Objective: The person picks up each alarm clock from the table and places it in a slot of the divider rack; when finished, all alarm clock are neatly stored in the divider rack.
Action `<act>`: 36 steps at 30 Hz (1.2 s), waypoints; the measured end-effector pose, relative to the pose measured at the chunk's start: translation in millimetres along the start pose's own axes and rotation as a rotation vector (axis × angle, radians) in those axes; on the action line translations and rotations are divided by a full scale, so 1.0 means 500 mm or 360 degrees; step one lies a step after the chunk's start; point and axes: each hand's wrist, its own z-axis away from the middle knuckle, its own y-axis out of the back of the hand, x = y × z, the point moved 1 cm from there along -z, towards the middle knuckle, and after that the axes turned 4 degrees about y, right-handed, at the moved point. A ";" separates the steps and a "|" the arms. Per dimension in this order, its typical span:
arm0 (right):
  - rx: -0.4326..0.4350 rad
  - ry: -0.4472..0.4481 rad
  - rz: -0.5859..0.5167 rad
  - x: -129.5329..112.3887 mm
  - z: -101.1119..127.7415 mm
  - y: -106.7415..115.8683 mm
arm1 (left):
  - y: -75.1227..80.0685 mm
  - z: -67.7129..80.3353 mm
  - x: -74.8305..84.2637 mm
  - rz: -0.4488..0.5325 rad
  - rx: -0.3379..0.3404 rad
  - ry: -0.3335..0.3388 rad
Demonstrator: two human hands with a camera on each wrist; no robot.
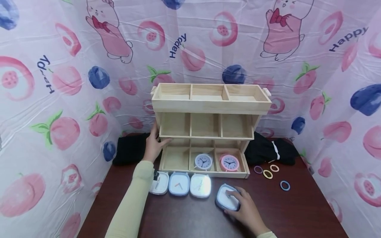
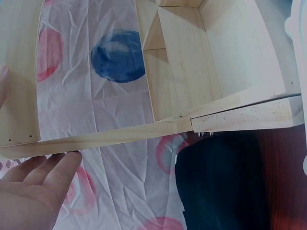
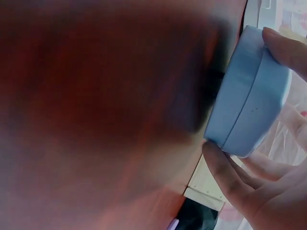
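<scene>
My right hand (image 1: 248,208) grips a blue square alarm clock (image 1: 227,197) by its edges, thumb and fingers on opposite sides. In the right wrist view the clock's blue side (image 3: 249,96) is tilted, with shadow on the table beside it. My left hand (image 1: 153,145) holds the left side of a three-tier wooden rack (image 1: 211,107), thumb at the front of the middle tier, fingers along the side post. The bottom tier bears a pale round alarm clock (image 1: 203,162) in its middle compartment and a pink round alarm clock (image 1: 229,163) in the right one.
In front of the rack lie a white square clock (image 1: 160,183), a blue square clock (image 1: 179,184) and another white square clock (image 1: 200,186). Several hair ties, one of them blue (image 1: 284,185), lie at right. Black cloth (image 1: 131,148) and a black bundle (image 1: 268,150) flank the rack.
</scene>
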 end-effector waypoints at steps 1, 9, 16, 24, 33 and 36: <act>-0.0034 -0.0053 -0.0015 0.000 0.005 0.002 | 0.000 0.000 0.000 -0.0002 0.0001 -0.0002; -0.0062 -0.0240 -0.0126 -0.002 0.031 0.012 | 0.004 -0.003 0.005 -0.0049 0.0007 -0.0012; 0.0193 -0.0154 -0.0029 -0.022 0.021 0.028 | 0.001 -0.002 0.007 -0.0047 -0.0008 -0.0005; 0.0587 0.0199 -0.0157 -0.081 -0.059 0.047 | 0.001 -0.004 0.005 -0.0029 -0.0012 -0.0020; 0.0402 0.0428 -0.0346 -0.211 -0.220 -0.016 | 0.002 -0.003 -0.003 -0.0025 0.0003 0.0006; 0.0317 0.0437 -0.0316 -0.253 -0.276 -0.051 | 0.002 -0.004 -0.004 -0.0024 0.0020 0.0000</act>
